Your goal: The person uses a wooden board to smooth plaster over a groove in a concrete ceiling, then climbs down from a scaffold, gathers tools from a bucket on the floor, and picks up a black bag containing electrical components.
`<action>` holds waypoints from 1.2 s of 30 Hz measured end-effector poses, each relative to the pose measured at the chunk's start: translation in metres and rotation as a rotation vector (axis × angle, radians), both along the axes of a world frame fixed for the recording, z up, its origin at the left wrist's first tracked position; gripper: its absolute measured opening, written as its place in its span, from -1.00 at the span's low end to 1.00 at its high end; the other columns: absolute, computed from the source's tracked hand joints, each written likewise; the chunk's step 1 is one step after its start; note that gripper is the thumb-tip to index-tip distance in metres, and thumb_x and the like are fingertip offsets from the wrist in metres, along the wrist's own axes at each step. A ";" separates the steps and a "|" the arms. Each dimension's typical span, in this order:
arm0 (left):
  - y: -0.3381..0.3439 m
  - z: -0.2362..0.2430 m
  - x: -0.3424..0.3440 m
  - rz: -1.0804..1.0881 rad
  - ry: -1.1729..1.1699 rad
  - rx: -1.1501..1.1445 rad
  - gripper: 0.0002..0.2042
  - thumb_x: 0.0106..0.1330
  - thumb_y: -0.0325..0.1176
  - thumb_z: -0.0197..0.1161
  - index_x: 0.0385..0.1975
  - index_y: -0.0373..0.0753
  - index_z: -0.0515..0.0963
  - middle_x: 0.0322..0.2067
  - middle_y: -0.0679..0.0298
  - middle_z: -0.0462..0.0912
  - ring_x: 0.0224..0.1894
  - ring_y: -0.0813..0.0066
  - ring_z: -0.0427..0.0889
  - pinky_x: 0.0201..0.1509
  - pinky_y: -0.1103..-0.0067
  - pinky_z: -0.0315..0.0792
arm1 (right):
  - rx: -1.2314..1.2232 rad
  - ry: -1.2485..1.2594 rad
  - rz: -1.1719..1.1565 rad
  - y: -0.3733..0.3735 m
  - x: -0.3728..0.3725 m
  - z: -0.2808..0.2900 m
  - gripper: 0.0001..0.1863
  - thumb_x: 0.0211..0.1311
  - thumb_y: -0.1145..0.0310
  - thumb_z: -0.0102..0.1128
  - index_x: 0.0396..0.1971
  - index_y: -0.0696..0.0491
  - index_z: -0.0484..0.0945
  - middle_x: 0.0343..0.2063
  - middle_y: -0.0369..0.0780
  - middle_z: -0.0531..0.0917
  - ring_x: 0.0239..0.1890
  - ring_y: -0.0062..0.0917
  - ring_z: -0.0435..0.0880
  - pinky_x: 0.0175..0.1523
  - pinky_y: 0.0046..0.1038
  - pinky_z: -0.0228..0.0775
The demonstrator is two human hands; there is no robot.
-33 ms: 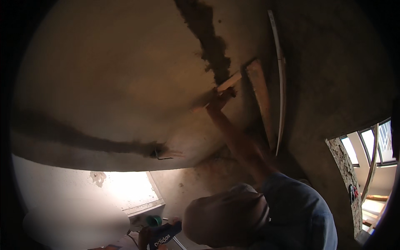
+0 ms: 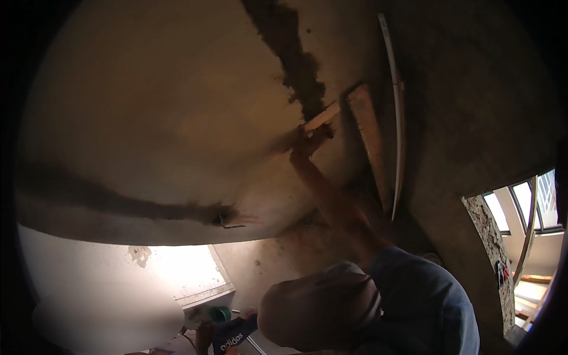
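My right hand point(image 2: 313, 136) is raised at the end of my extended forearm, closed round a pale wooden strip point(image 2: 324, 115) held against a grey-brown plastered surface point(image 2: 177, 100). A ragged dark, damp-looking band point(image 2: 284, 47) runs down to the strip. Just right of my hand, a tapered wooden board point(image 2: 370, 136) lies along the surface beside a long narrow pale strip point(image 2: 396, 124). A bent dark piece of metal point(image 2: 231, 225) shows lower left. My left hand cannot be made out.
A partly blurred person point(image 2: 236, 331) in dark blue is at the lower left, near a green container point(image 2: 219, 313). A large rounded brown shape point(image 2: 319, 302) fills the bottom centre. A bright framed panel point(image 2: 186, 272) shows left. At right are a rough edge point(image 2: 485, 225), windows and leaning timbers point(image 2: 526, 236).
My right hand and the wooden strip appear shifted very slightly left in the picture, along with the surface around them. Little else differs.
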State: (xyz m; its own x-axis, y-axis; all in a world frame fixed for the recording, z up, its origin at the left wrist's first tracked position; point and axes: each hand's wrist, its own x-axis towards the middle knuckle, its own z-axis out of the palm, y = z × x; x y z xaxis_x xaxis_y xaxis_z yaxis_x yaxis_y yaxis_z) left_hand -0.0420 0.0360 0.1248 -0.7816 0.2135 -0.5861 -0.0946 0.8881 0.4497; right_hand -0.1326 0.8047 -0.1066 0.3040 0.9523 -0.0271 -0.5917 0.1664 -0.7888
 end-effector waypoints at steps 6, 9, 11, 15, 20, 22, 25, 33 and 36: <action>0.077 0.112 0.015 -0.060 0.194 0.023 -0.68 0.40 -0.30 0.03 0.06 -0.32 0.45 -0.13 0.11 0.60 -0.14 0.43 0.60 -0.05 0.53 0.46 | -0.041 -0.541 -0.044 -0.081 -0.014 0.070 -0.45 0.16 0.50 0.29 0.14 0.17 0.28 0.32 -0.24 0.02 0.17 -0.44 0.35 0.02 -0.45 0.51; 0.168 0.144 0.032 -0.213 0.212 0.071 -0.65 0.35 -0.33 0.06 0.07 -0.39 0.42 -0.19 0.13 0.61 -0.19 0.45 0.61 -0.11 0.55 0.48 | 0.019 -0.142 -0.075 -0.018 0.006 0.028 -0.47 0.16 0.36 0.31 0.10 0.16 0.34 0.26 -0.21 0.14 0.15 -0.42 0.38 0.02 -0.43 0.49; 0.192 0.168 0.058 -0.287 0.191 0.046 -0.68 0.41 -0.30 0.02 0.05 -0.33 0.45 -0.12 0.15 0.61 -0.14 0.42 0.59 -0.05 0.53 0.46 | -0.133 0.062 0.074 -0.017 0.008 0.034 -0.42 0.17 0.16 0.31 0.13 0.09 0.38 0.19 -0.14 0.28 0.13 -0.42 0.42 0.05 -0.39 0.46; 0.226 0.172 0.083 -0.182 0.039 0.025 -0.70 0.45 -0.28 0.00 0.04 -0.28 0.49 -0.02 0.19 0.60 -0.06 0.37 0.57 0.04 0.49 0.41 | -0.227 0.400 0.246 -0.069 0.011 0.110 -0.45 0.25 0.01 0.18 0.11 0.04 0.41 -0.01 -0.13 0.49 -0.01 -0.46 0.51 -0.01 -0.41 0.45; 0.234 0.139 0.051 -0.380 0.102 0.072 -0.63 0.40 -0.32 0.01 0.10 -0.41 0.39 -0.21 0.13 0.64 -0.18 0.41 0.62 -0.09 0.51 0.49 | -0.249 -0.116 0.181 -0.065 0.038 0.154 -0.44 0.22 -0.04 0.18 0.02 0.10 0.46 -0.23 -0.13 0.60 -0.16 -0.44 0.58 -0.06 -0.44 0.44; 0.242 0.131 0.041 -0.386 0.083 0.131 -0.63 0.42 -0.30 -0.02 0.11 -0.41 0.38 -0.22 0.11 0.65 -0.17 0.40 0.63 -0.07 0.51 0.50 | -0.235 -0.083 0.206 -0.062 0.031 0.157 -0.43 0.21 -0.02 0.19 0.01 0.15 0.45 -0.28 -0.13 0.61 -0.20 -0.42 0.60 -0.08 -0.44 0.44; 0.254 0.105 0.022 -0.424 0.053 0.210 -0.65 0.44 -0.30 -0.03 0.10 -0.39 0.39 -0.22 0.10 0.66 -0.17 0.39 0.64 -0.06 0.50 0.50 | -0.245 -0.158 0.259 -0.048 0.020 0.163 -0.43 0.22 0.04 0.20 0.01 0.24 0.42 -0.32 -0.14 0.61 -0.26 -0.39 0.61 -0.12 -0.43 0.45; 0.248 0.086 0.012 -0.454 0.042 0.275 -0.71 0.41 -0.46 0.02 0.09 -0.35 0.41 -0.21 0.11 0.67 -0.17 0.41 0.66 -0.11 0.54 0.52 | -0.297 -0.115 0.223 -0.044 0.034 0.157 -0.40 0.20 0.09 0.23 0.09 0.23 0.38 -0.39 -0.07 0.58 -0.33 -0.35 0.57 -0.24 -0.37 0.37; 0.252 0.072 0.007 -0.481 -0.015 0.281 -0.68 0.42 -0.38 0.04 0.11 -0.35 0.39 -0.20 0.11 0.67 -0.16 0.39 0.66 -0.09 0.52 0.52 | -0.245 -0.405 0.099 -0.038 0.008 0.163 -0.37 0.19 0.10 0.25 0.13 0.21 0.36 -0.33 -0.04 0.59 -0.29 -0.37 0.58 -0.20 -0.35 0.39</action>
